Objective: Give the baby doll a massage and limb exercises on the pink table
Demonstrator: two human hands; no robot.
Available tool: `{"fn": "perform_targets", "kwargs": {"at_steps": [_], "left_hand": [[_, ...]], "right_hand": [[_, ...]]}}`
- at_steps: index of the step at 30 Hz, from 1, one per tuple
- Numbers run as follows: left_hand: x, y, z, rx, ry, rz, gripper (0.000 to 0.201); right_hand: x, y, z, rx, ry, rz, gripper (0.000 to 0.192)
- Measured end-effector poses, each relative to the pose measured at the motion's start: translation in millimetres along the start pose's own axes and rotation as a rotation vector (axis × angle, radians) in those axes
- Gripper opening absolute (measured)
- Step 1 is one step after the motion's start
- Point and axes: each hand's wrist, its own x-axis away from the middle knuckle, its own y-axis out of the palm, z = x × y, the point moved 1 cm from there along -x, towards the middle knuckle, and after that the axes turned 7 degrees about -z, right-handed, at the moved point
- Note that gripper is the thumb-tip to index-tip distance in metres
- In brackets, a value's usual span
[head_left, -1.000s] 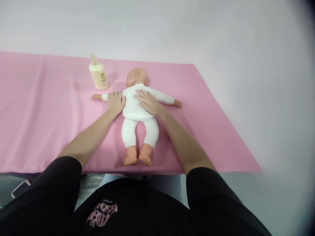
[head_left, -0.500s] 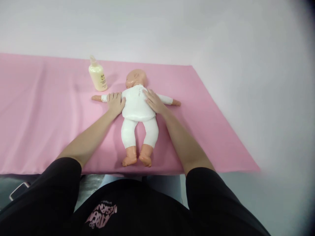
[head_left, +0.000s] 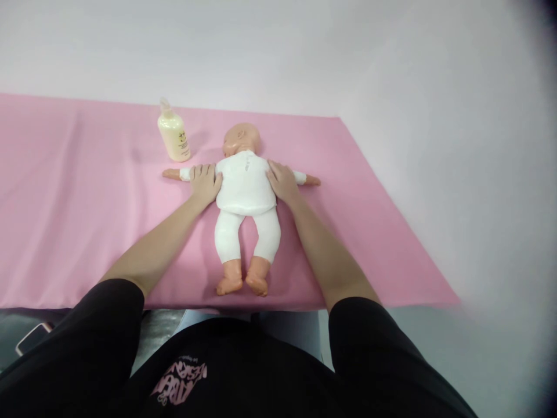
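Observation:
A baby doll (head_left: pixel 246 184) in a white top and white leggings lies face down, its head turned to the left and both arms stretched out sideways. My left hand (head_left: pixel 204 184) rests over the doll's arm on the left side, fingers extended and thumb against the torso. On the opposite side, my right hand (head_left: pixel 284 181) lies across the upper arm by the shoulder, its thumb side touching the top. Both hands are open and palm down, partly hiding the doll's sleeves.
A pale yellow pump bottle (head_left: pixel 174 138) stands left of the doll's head. Everything sits on a pink cloth (head_left: pixel 369 244) covering the table, against white walls. A phone-like object (head_left: pixel 33 338) shows below the table's near edge at lower left.
My right hand has slid outward to the right, from the doll's upper back onto its shoulder and arm. My left hand and the doll look unmoved.

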Motion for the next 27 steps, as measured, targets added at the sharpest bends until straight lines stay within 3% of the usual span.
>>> {"fn": "perform_targets", "kwargs": {"at_steps": [18, 23, 27], "left_hand": [[-4, 10.3, -10, 0.065, 0.042, 0.064, 0.064], [-3, 8.3, -8, 0.041, 0.033, 0.050, 0.065], [-4, 9.3, -9, 0.034, 0.036, 0.049, 0.064]], "right_hand": [[8, -2, -2, 0.076, 0.260, 0.108, 0.059], [9, 1, 2, 0.063, 0.282, 0.187, 0.056], [9, 2, 2, 0.082, 0.289, 0.180, 0.058]]}}
